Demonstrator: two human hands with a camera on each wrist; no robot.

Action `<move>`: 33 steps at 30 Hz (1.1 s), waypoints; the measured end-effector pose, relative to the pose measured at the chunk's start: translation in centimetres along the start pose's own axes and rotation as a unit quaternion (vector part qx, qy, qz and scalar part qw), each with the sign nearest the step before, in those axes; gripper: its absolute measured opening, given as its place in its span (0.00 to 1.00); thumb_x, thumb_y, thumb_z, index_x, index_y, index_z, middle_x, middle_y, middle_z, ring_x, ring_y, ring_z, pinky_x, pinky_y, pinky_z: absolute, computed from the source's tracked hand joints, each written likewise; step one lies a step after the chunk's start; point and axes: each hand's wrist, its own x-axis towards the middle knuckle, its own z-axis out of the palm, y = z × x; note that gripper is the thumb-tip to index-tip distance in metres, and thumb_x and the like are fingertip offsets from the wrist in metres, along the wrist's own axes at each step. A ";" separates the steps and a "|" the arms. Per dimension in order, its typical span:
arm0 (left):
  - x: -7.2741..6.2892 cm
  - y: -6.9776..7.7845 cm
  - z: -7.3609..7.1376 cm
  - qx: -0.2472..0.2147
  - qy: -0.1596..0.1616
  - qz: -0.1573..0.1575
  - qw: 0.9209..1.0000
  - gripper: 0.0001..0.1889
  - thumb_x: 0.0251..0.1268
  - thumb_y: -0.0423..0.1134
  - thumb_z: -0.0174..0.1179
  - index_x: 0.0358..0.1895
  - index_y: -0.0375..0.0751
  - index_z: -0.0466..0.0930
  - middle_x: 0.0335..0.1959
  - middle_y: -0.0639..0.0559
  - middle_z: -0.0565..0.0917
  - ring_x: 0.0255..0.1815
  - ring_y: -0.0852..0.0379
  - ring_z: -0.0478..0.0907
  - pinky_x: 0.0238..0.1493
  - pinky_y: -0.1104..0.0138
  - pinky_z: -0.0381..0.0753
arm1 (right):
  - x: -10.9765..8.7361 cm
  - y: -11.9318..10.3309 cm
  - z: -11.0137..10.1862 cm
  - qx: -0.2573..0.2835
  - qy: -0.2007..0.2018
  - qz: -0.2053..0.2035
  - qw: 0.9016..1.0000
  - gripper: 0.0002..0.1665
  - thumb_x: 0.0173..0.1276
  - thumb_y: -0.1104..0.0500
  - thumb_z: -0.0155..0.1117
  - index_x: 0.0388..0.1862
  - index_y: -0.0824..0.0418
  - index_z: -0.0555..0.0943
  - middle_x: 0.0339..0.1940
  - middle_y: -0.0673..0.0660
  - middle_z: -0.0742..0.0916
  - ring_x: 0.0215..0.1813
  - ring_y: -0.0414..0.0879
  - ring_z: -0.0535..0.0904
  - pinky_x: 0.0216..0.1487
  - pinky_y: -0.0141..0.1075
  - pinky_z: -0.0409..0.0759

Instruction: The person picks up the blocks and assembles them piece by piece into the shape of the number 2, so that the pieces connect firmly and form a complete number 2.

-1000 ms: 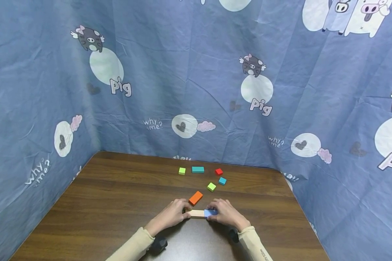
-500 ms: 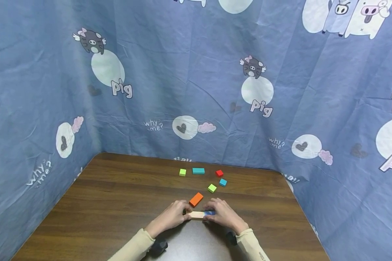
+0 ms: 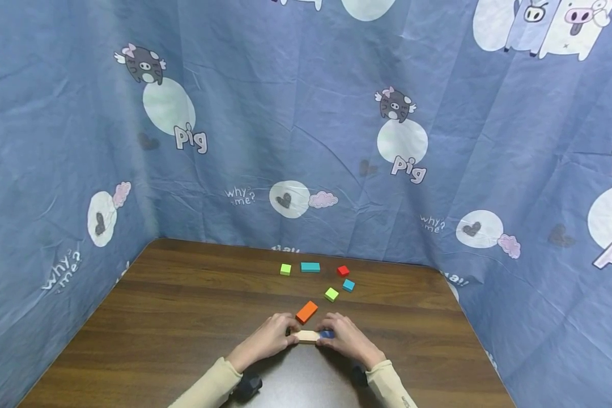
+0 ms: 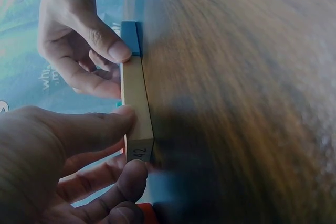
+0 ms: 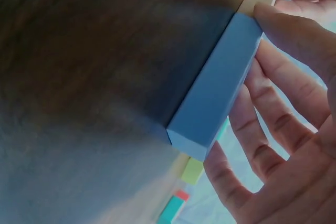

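A beige block and a blue block lie end to end in one line on the brown table. My left hand pinches the beige block near its left end, thumb on the near side; a "42" shows on that end in the left wrist view. With thumb and fingers, my right hand grips the pair around the seam, its thumb tip right where blue meets beige. Most of the blue block extends beneath the right palm. Just behind the beige block lies an orange block.
Farther back on the wooden table lie a green cube, a blue cube, a red cube, a teal block and another green cube. A blue patterned curtain hangs behind the table.
My right hand has slid a little left along the blue block, its thumb now at the seam. The left hand keeps its hold on the beige block. The head view has tipped up slightly.
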 end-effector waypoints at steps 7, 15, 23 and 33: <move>-0.1 0.1 0.0 -0.002 -0.004 0.001 1.000 0.07 0.56 0.38 0.69 0.37 0.43 0.86 0.35 0.55 0.83 0.38 0.58 0.80 0.40 0.64 0.77 | -0.1 0.1 0.3 0.017 0.008 -0.011 1.000 0.12 0.60 0.53 0.71 0.42 0.54 0.84 0.36 0.46 0.83 0.40 0.38 0.77 0.42 0.31 0.74; 0.0 0.3 0.0 0.018 -0.003 -0.002 1.000 0.07 0.56 0.38 0.69 0.38 0.43 0.86 0.36 0.54 0.83 0.38 0.58 0.81 0.40 0.63 0.78 | 0.1 0.0 0.3 0.019 0.012 -0.012 1.000 0.11 0.61 0.55 0.70 0.42 0.54 0.85 0.37 0.47 0.84 0.40 0.39 0.78 0.43 0.32 0.75; 0.1 0.4 0.0 0.058 0.020 0.042 0.997 0.06 0.55 0.36 0.69 0.35 0.43 0.86 0.34 0.54 0.83 0.35 0.57 0.81 0.39 0.64 0.78 | 0.4 0.0 0.0 0.026 0.011 -0.007 1.000 0.10 0.60 0.55 0.71 0.40 0.55 0.84 0.36 0.47 0.84 0.38 0.40 0.78 0.41 0.31 0.75; -0.2 1.3 -0.6 0.092 0.010 0.051 0.994 0.05 0.54 0.37 0.70 0.33 0.43 0.85 0.32 0.53 0.81 0.30 0.64 0.77 0.31 0.69 0.76 | 0.2 0.0 0.2 0.024 0.011 -0.012 1.000 0.10 0.60 0.55 0.71 0.40 0.55 0.84 0.35 0.48 0.84 0.36 0.39 0.77 0.38 0.29 0.72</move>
